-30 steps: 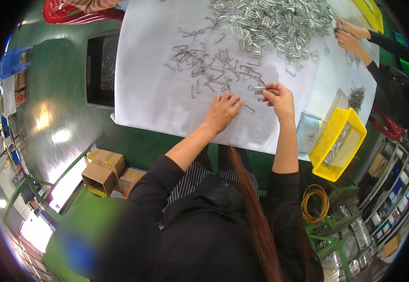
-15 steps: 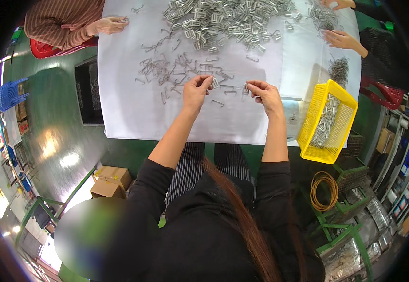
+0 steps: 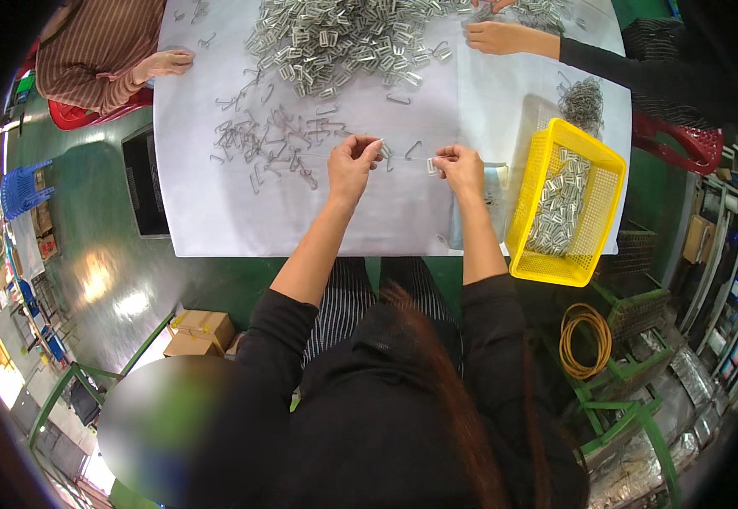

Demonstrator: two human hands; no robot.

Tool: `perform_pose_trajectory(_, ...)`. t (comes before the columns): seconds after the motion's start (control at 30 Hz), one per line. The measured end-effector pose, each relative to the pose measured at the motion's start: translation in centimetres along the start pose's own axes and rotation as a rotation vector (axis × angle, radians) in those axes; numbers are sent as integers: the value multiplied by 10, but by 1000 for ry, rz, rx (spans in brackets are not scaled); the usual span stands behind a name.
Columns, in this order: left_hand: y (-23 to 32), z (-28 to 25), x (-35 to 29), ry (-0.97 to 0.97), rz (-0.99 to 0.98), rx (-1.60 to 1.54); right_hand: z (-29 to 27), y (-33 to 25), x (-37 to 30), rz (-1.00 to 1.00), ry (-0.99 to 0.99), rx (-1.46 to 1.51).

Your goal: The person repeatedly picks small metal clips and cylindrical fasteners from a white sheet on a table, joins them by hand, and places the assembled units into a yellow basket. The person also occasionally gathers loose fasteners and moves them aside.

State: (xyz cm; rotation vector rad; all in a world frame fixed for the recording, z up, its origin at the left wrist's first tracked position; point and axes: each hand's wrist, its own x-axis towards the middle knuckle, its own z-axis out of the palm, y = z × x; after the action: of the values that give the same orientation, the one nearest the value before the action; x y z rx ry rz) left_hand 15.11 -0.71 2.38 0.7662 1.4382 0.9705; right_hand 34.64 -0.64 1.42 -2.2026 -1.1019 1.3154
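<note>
Over the near part of the white table, my left hand [image 3: 352,168] is closed in a pinch. A small metal piece [image 3: 385,151] shows at its fingertips, too small to tell its kind. My right hand [image 3: 461,173], a little to the right, pinches a small silver buckle [image 3: 432,165] between thumb and fingers. One loose wire hook [image 3: 413,150] lies between the hands. Several more thin wire hooks [image 3: 276,136] are scattered to the left of my left hand. Farther back rises a big heap of silver slotted buckles [image 3: 335,42].
A yellow plastic basket [image 3: 547,273] holding buckles stands right of my right hand, at the table's edge. Behind it sits a pile of wire hooks [image 3: 582,105]. One co-worker's hand [image 3: 165,64] rests at the far left; another's hand [image 3: 496,38] reaches in from the right.
My hands have drawn slightly apart, each still pinching a piece. The table and its things appear shifted left in view. The right co-worker's hand has reached inward toward the buckle heap.
</note>
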Motion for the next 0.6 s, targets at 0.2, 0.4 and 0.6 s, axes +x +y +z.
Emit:
perform_pose_trajectory(0.2, -2, 48, -23, -143, 60, -87, -24, -20, -31, -164, -319, 206)
perform_pose_trajectory(0.4, -64, 16, -39, -145, 632, 1169, -137, 38, -63, -176, 239, 164)
perform_pose_trajectory(0.6, -40, 49, 52, -92, 759, 1264, -198, 140, -76, -53, 301, -433)
